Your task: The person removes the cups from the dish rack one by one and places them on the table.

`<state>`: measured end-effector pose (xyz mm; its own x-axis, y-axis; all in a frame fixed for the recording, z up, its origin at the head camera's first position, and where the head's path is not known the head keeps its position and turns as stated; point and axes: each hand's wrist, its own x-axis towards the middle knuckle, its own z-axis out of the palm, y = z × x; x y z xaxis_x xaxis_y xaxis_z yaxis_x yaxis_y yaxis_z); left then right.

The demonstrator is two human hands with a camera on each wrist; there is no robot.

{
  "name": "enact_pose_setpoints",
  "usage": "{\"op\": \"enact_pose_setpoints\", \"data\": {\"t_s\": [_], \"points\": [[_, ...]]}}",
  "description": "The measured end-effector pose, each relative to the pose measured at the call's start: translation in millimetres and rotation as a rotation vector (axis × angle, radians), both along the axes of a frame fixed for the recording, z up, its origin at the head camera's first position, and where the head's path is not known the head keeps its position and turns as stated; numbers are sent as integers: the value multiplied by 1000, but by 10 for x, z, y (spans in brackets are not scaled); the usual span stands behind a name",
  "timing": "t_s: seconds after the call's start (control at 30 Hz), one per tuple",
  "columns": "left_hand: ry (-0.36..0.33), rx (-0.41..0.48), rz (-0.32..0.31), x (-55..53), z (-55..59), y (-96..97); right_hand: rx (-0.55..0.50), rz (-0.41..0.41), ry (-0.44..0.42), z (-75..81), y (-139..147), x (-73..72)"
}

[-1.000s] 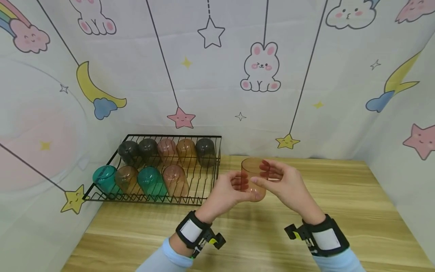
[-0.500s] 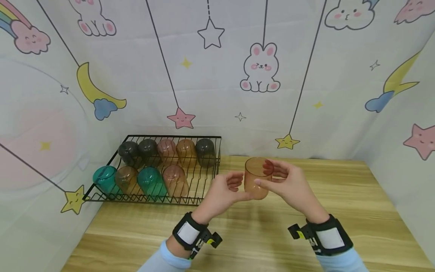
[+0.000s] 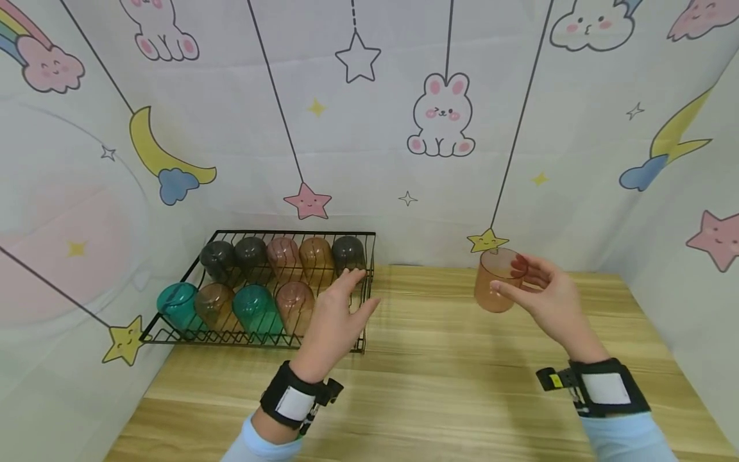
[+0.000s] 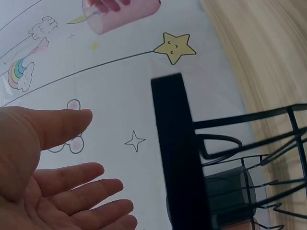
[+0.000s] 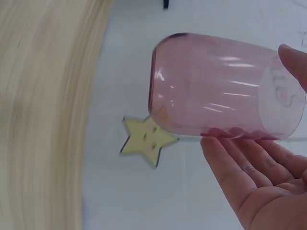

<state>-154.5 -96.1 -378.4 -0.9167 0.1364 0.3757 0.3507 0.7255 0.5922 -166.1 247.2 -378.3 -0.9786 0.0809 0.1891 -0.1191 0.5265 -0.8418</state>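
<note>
My right hand (image 3: 557, 305) holds a see-through pinkish-orange cup (image 3: 493, 292) above the right side of the table, its mouth upward. Thumb and fingers grip opposite sides of the cup, as the right wrist view also shows of this tumbler-like cup (image 5: 206, 88). My left hand (image 3: 329, 327) hovers at the right end of a black wire rack (image 3: 294, 232), with nothing in it. Its fingers are extended and the thumb is spread; the left wrist view shows the bare palm (image 4: 72, 191). Whether its fingertips touch the rack cannot be told.
Upside-down cups stand in two rows in the rack: grey, pink and amber behind, teal (image 3: 256, 311), brown and pinkish ones in front. The wooden table (image 3: 439, 398) meets a white cloth backdrop (image 3: 369, 147) printed with rabbits and stars. More cloth encloses both sides.
The left hand has let go of the cup and moved left to the rack, its fingers straightening. The right hand has carried the cup to the right and slightly up.
</note>
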Motion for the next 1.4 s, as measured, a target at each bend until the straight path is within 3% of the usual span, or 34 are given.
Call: {"op": "enact_pose_setpoints", "data": {"t_s": [0.17, 0.37, 0.6, 1.03, 1.4], "points": [[6, -95, 17, -10, -33, -62, -24, -136, 33, -137, 314, -100], [43, -209, 27, -3, -82, -89, -58, -329, 11, -276, 666, -135], [64, -248, 19, 10, -98, -132, -86, -545, -39, -443, 948, -203], [39, -216, 6, 23, -125, -124, -158, -688, -154, -630, 1318, -345], [36, -223, 12, 19, -140, -135, -144, -689, -147, -694, 1362, -438]]}}
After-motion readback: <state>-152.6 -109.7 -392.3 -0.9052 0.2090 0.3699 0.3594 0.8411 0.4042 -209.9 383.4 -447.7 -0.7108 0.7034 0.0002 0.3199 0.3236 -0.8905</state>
